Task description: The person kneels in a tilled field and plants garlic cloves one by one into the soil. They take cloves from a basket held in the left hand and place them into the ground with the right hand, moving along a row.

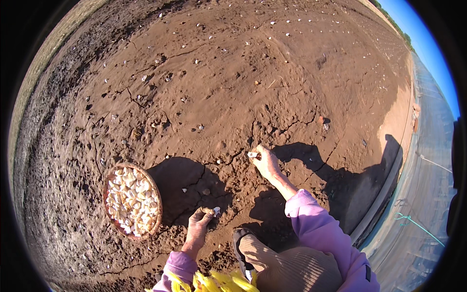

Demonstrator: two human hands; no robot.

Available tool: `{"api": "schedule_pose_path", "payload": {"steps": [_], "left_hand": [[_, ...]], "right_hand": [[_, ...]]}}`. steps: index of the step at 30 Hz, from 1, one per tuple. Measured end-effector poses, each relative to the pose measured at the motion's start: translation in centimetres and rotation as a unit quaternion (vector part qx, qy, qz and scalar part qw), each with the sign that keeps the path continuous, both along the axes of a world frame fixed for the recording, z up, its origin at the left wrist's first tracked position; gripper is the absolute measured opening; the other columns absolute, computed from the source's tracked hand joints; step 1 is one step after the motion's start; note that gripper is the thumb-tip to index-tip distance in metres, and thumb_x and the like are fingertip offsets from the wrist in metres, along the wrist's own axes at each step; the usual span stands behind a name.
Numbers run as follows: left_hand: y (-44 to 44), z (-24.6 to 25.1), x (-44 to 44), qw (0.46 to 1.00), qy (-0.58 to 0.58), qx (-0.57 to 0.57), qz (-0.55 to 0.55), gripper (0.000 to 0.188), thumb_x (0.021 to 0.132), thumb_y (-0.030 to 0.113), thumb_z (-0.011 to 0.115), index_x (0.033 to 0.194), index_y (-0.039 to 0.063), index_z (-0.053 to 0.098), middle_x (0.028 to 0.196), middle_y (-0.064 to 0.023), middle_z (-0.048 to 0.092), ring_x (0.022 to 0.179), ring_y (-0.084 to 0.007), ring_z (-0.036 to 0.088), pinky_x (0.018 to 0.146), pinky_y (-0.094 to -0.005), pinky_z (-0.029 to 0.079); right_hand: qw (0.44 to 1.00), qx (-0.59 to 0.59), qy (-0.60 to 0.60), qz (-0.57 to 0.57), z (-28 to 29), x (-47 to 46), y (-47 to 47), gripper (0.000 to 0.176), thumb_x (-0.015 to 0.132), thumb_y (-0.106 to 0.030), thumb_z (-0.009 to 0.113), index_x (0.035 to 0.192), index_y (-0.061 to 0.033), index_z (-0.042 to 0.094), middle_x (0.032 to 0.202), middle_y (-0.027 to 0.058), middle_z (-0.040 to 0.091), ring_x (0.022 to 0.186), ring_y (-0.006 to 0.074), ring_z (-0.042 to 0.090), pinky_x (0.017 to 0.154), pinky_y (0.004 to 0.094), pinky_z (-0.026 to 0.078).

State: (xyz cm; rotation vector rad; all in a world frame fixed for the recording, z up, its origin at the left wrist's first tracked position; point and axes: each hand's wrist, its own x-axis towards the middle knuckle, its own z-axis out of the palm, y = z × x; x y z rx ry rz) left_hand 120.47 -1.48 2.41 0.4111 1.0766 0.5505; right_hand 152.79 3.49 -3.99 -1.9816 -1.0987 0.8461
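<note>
My left hand (199,224), its fingers dirty with soil, pinches a white garlic clove (216,211) low over the ground. Farther forward and to the right, my right hand (267,162) is closed around a small pale piece (252,155) just above the cracked brown soil (233,91). Fingers cover most of that piece, so I cannot tell exactly what it is. To the left of my left hand, a round shallow basket (159,204) filled with peeled-looking garlic cloves (131,200) rests tilted on the soil. Single cloves are dotted about the ground, one (184,190) lying in the basket's shadow.
A bent knee in ribbed brown trousers (303,268) and a shoe (239,241) are close below my hands. Yellow strips (219,283) hang at the bottom edge. Plastic sheeting (419,204) with a green cord (419,221) borders the right side, beside a long pale pipe-like edge (379,199).
</note>
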Motion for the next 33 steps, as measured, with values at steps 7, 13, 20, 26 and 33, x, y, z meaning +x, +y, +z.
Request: {"api": "schedule_pose_path", "payload": {"steps": [7, 13, 20, 26, 33], "left_hand": [[0.4, 0.2, 0.7, 0.999, -0.025, 0.003, 0.031, 0.008, 0.094, 0.017, 0.07, 0.091, 0.012, 0.065, 0.086, -0.0009, 0.07, 0.066, -0.008, 0.06, 0.057, -0.0234, 0.047], [1.0, 0.1, 0.8, 0.999, -0.011, 0.008, 0.03, 0.008, 0.096, 0.019, 0.068, 0.092, 0.013, 0.066, 0.084, 0.0008, 0.068, 0.068, -0.0079, 0.06, 0.059, -0.0231, 0.048], [1.2, 0.3, 1.5, 1.0, -0.006, -0.001, 0.023, 0.01, 0.096, 0.021, 0.068, 0.093, 0.012, 0.066, 0.085, 0.0008, 0.068, 0.07, -0.0085, 0.061, 0.061, -0.0238, 0.049], [1.5, 1.1, 2.7, 1.0, -0.018, -0.013, 0.0, 0.016, 0.098, 0.025, 0.064, 0.099, 0.009, 0.064, 0.087, -0.001, 0.067, 0.071, -0.0083, 0.061, 0.062, -0.0248, 0.05], [0.2, 0.7, 5.6, 0.993, -0.01, 0.039, -0.111, 0.015, 0.098, 0.017, 0.061, 0.105, 0.003, 0.06, 0.092, -0.0024, 0.064, 0.077, -0.0097, 0.06, 0.065, -0.0241, 0.049]], "right_hand": [[0.96, -0.101, -0.226, 0.133, -0.9, 3.6, 3.8, 0.013, 0.087, -0.007, 0.062, 0.099, -0.0023, 0.059, 0.114, 0.0215, 0.06, 0.085, 0.0371, 0.067, 0.075, 0.0422, 0.055], [0.877, -0.117, -0.392, 0.25, -3.5, 2.6, 5.1, 0.027, 0.083, -0.003, 0.065, 0.109, 0.0006, 0.06, 0.129, 0.0254, 0.055, 0.098, 0.0361, 0.068, 0.078, 0.0391, 0.058], [0.976, -0.15, -0.139, 0.077, -3.9, 1.2, 5.0, 0.039, 0.098, -0.031, 0.052, 0.124, -0.0018, 0.056, 0.113, 0.0202, 0.063, 0.09, 0.0293, 0.069, 0.068, 0.0394, 0.058], [0.932, -0.082, 0.295, 0.192, 4.3, -6.6, -3.5, 0.026, 0.094, -0.005, 0.063, 0.118, 0.0038, 0.057, 0.106, 0.0105, 0.064, 0.092, 0.0143, 0.062, 0.077, 0.0276, 0.053], [0.913, -0.16, 0.258, 0.273, 6.7, -5.6, -7.8, 0.02, 0.094, -0.004, 0.064, 0.111, 0.0051, 0.063, 0.099, 0.0109, 0.068, 0.093, 0.0131, 0.066, 0.076, 0.0295, 0.056]]}}
